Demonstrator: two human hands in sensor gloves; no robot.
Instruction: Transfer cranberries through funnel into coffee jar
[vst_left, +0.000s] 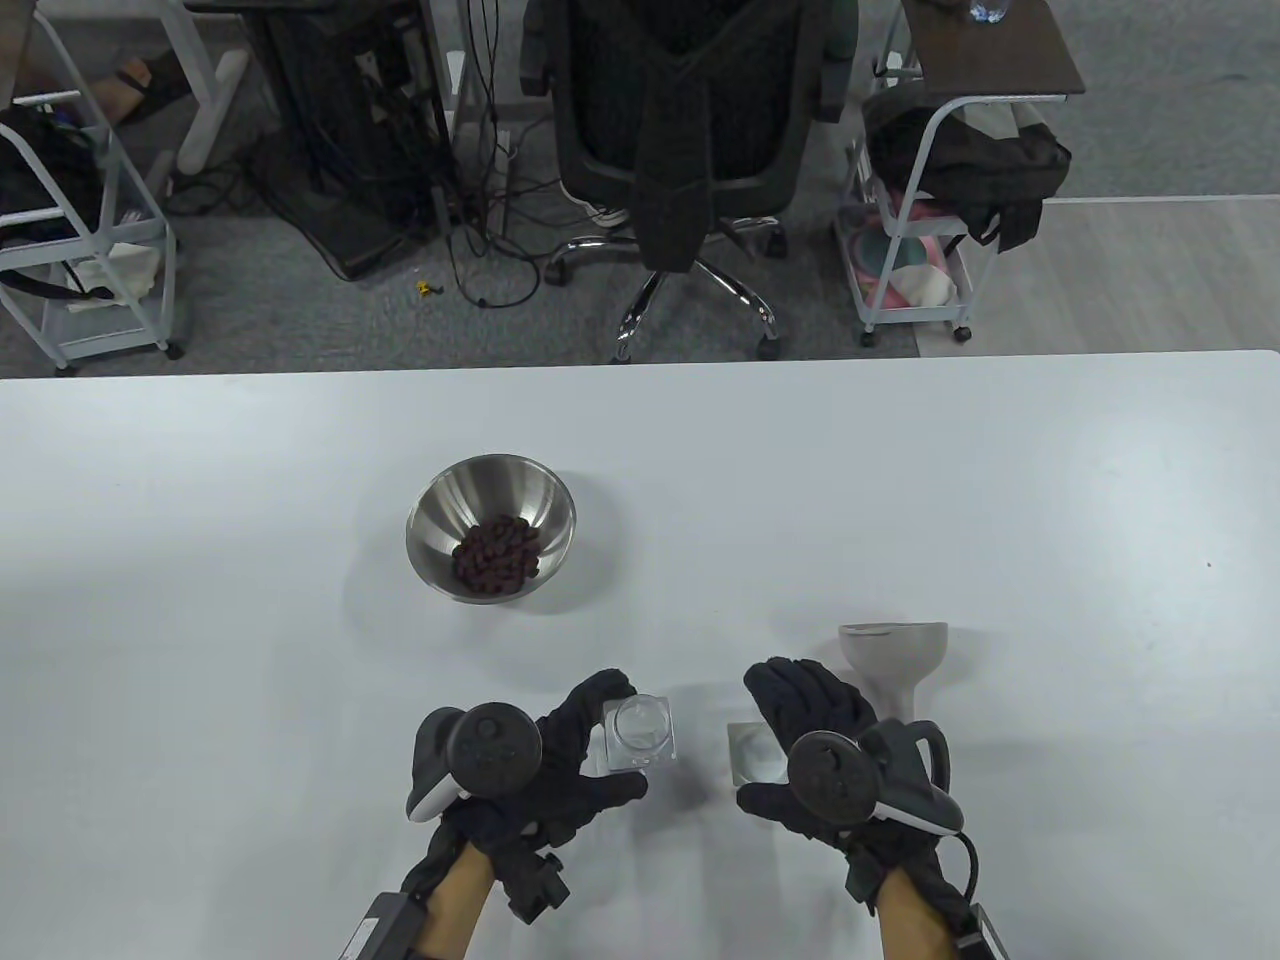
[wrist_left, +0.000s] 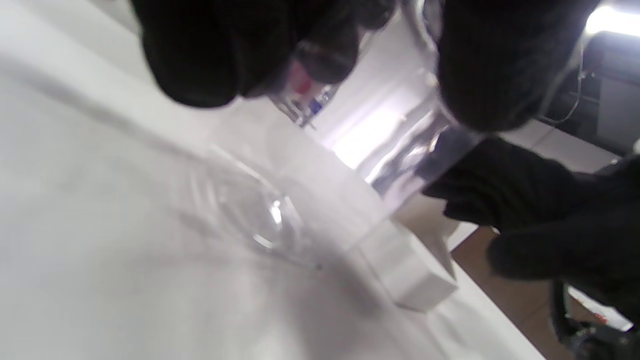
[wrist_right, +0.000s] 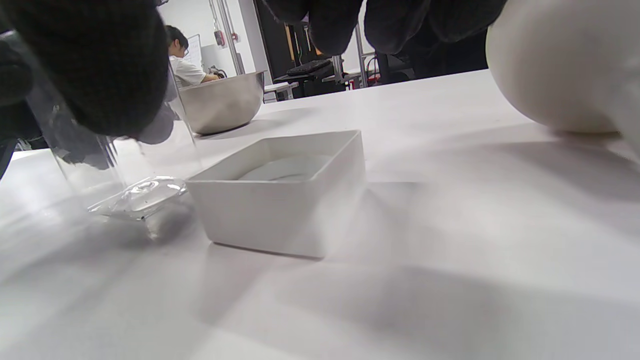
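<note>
My left hand (vst_left: 600, 735) grips a clear glass jar (vst_left: 642, 732) that stands open on the table near the front; its fingers (wrist_left: 190, 50) wrap the jar (wrist_left: 350, 150) in the left wrist view. A white square lid (vst_left: 757, 752) lies open side up just right of the jar. My right hand (vst_left: 800, 700) hovers open over the lid (wrist_right: 280, 200) without holding it. A pale funnel (vst_left: 893, 660) sits just beyond the right hand. A steel bowl (vst_left: 430, 520) holds dark cranberries (vst_left: 495, 550) further back on the left.
The white table (vst_left: 1000, 500) stretches wide around the objects. An office chair (vst_left: 690, 150) and wire carts (vst_left: 920, 250) stand on the floor beyond its far edge.
</note>
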